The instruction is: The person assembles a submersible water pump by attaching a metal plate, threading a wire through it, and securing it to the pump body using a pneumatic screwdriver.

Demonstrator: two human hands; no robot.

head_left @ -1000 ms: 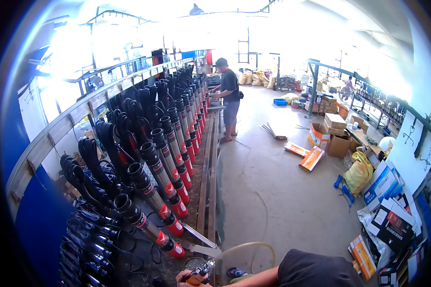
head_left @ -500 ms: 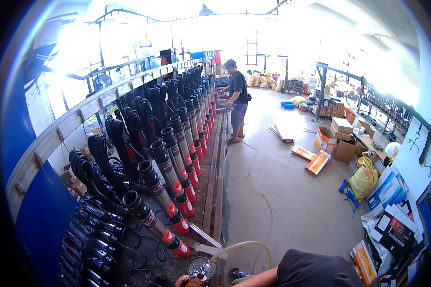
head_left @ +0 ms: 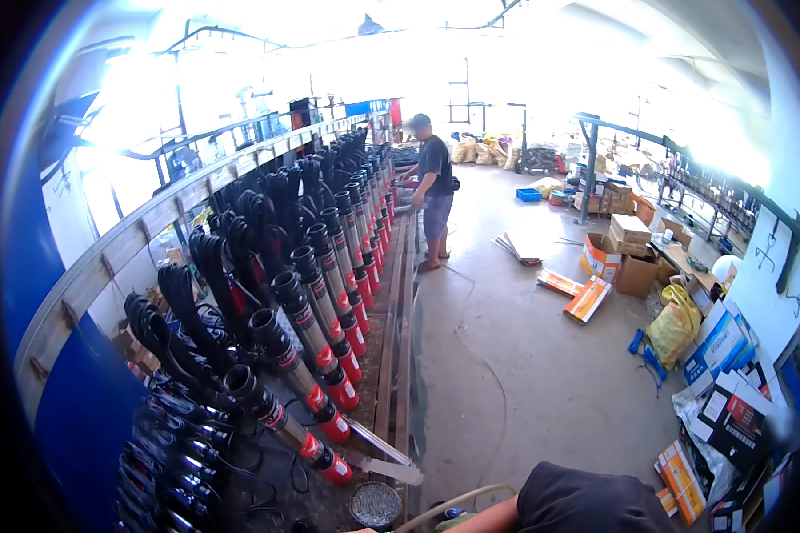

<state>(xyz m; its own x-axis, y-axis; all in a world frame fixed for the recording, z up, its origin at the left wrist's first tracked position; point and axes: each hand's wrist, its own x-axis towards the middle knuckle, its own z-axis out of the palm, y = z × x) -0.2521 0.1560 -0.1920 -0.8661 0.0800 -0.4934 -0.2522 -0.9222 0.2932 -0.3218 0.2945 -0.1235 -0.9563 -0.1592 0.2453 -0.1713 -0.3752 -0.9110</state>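
My right forearm (head_left: 487, 517), below a dark sleeve (head_left: 587, 502), reaches in from the lower edge. The hand at its end lies beyond the picture's border, so its fingers and anything in them are hidden. Beside the forearm curves a pale hose (head_left: 458, 499). A round dish (head_left: 375, 505) full of small metal pieces sits just ahead of the hose. Close to the dish stands the nearest tubular pump (head_left: 286, 425), with a black top, a steel body and a red base. My left hand is out of sight.
Several similar pumps (head_left: 336, 306) with coiled black cables lean along a metal rail (head_left: 173, 209). Metal strips (head_left: 382, 441) lie by the bench edge. Another person (head_left: 436, 169) stands farther along the bench. Cartons (head_left: 631, 258), a yellow sack (head_left: 673, 322) and flattened boxes (head_left: 729, 417) lie to the right.
My right hand, with an orange and black hose-fed tool, has dropped below the lower edge, uncovering the dish. The hose has sunk lower. The view has shifted slightly.
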